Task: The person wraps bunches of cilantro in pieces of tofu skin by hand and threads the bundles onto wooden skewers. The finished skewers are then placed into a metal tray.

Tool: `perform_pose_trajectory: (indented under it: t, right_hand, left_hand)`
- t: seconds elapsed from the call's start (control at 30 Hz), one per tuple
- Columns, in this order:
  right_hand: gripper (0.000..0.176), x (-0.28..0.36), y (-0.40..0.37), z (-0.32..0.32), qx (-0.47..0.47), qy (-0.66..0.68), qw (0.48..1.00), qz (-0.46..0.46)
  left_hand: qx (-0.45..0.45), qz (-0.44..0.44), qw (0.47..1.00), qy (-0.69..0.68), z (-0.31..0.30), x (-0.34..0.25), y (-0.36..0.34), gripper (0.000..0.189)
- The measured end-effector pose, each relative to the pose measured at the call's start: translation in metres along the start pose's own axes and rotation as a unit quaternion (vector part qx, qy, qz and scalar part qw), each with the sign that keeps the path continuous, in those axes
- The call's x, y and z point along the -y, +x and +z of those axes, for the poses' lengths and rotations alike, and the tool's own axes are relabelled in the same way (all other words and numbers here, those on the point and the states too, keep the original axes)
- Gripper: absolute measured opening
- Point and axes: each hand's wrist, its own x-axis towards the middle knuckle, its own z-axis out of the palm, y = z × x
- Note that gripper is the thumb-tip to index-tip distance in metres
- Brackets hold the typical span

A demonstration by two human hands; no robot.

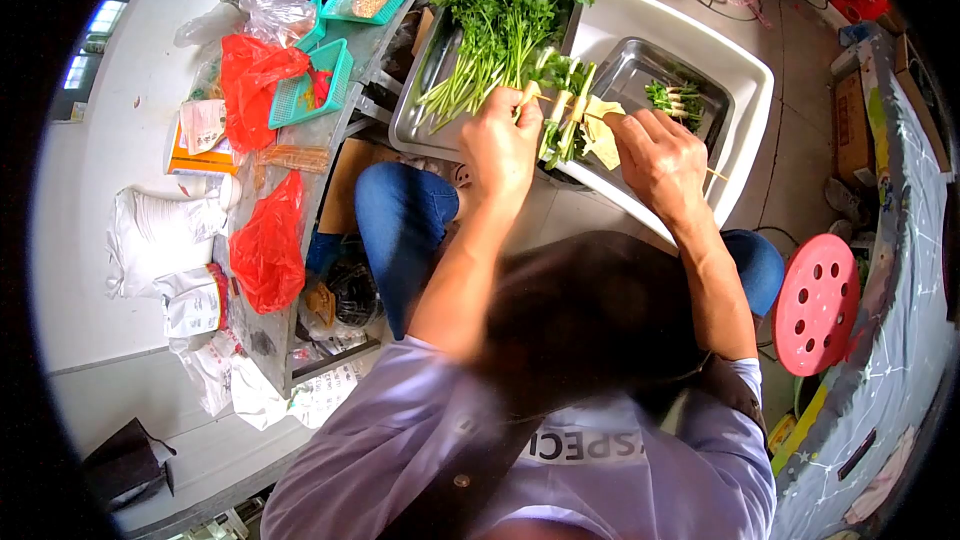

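My left hand [503, 145] is closed, with thumb and fingers pinching a pale yellow roll [531, 93] at the end of a thin wooden skewer [716, 175]. Closed around the skewer is my right hand [660, 155], and the stick's tail pokes out below it. Bundles of green herb stems [562, 112] in pale wraps sit on the skewer between my hands. A loose pale yellow sheet [601, 132] hangs beside my right fingers. Behind my left hand, a metal tray holds a heap of leafy cilantro [505, 25].
A white basin [752, 90] holds a metal tray [722, 88] with finished-looking herb bundles [676, 100]. On the left table are red plastic bags [268, 250], a green basket [335, 65] and wooden skewers [295, 157]. A pink stool [816, 305] stands right.
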Motion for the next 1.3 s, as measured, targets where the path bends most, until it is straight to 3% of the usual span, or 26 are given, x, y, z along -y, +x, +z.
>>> perform_pose_trajectory:
  t: [0.47, 0.57, 0.6, 0.7, 0.77, 0.9, 1.03, 1.07, 1.2, 1.3]
  right_hand:
    - [0.012, -0.003, 0.003, -0.001, -0.019, 0.011, 0.999, 0.023]
    - [0.011, -0.023, 0.001, 0.001, -0.037, 0.004, 0.999, 0.039]
    - [0.011, -0.033, -0.002, 0.002, -0.022, -0.004, 0.997, 0.078]
    - [0.011, -0.065, -0.014, 0.015, -0.004, -0.047, 0.968, 0.247]
    - [0.014, -0.094, -0.033, 0.03, 0.092, -0.114, 0.926, 0.348]
    - [0.018, -0.123, -0.063, 0.062, 0.143, -0.149, 0.883, 0.421]
    - [0.022, -0.119, -0.061, 0.064, 0.331, -0.113, 0.836, 0.423]
    - [0.023, -0.12, -0.063, 0.067, 0.343, -0.137, 0.837, 0.404]
    - [0.023, -0.119, -0.065, 0.065, 0.202, -0.201, 0.898, 0.335]
    - [0.023, -0.099, -0.049, 0.054, 0.206, -0.12, 0.898, 0.37]
  left_hand:
    - [0.045, 0.034, 0.989, -0.138, 0.005, -0.006, -0.011, 0.018]
    - [0.172, -0.056, 0.943, -0.28, 0.009, -0.001, -0.011, 0.028]
    - [0.195, -0.086, 0.922, -0.324, 0.014, 0.009, -0.012, 0.035]
    - [0.204, -0.165, 0.886, -0.383, 0.014, 0.029, -0.006, 0.031]
    - [0.163, -0.233, 0.873, -0.396, 0.004, 0.046, 0.003, 0.026]
    - [0.002, -0.139, 0.958, -0.251, 0.01, 0.115, 0.024, 0.018]
    - [0.049, -0.096, 0.989, -0.1, 0.015, 0.126, 0.035, 0.018]
    - [0.056, -0.095, 0.991, -0.076, 0.02, 0.124, 0.038, 0.016]
    - [0.062, -0.052, 0.996, -0.022, 0.061, 0.112, 0.05, 0.012]
    - [0.127, -0.064, 0.989, 0.045, 0.083, 0.091, 0.06, 0.02]
